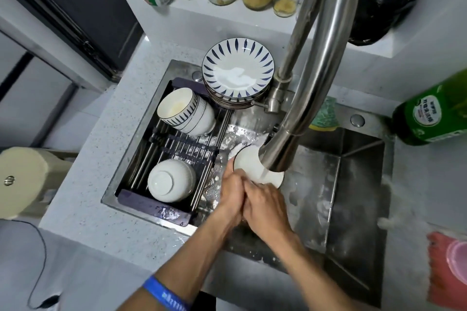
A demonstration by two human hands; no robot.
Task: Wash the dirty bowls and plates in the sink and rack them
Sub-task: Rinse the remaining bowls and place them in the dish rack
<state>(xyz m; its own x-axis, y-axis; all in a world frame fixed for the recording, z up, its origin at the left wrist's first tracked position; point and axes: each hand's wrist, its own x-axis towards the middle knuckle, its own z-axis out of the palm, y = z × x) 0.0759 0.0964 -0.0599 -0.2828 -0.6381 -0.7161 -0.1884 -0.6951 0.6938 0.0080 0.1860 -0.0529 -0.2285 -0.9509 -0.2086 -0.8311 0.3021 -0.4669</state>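
Our left hand (231, 190) and right hand (265, 203) meet at the near rim of a white bowl (255, 168), fingers curled onto it, and we hold it tilted under the faucet (298, 118), whose stream runs into it. The bowl is over the sink (353, 209), just right of the rack (177, 149), and the spout hides part of its far side.

We judge it glazed ceramic: stiff, fairly heavy for its size, brittle against steel, and slick while wet and soapy. We would grip across the rim, thumb inside and fingers under the wall, rather than pinch the edge.

In the rack on the left, an upturned bowl (170, 180) sits at the near end and a stack of bowls (185, 111) lies on its side at the far end. Beyond them a pile of blue-striped plates (237, 70) rests at the sink's far edge. A green sponge (324, 115) sits behind the faucet, and a green bottle (434, 113) lies far right.
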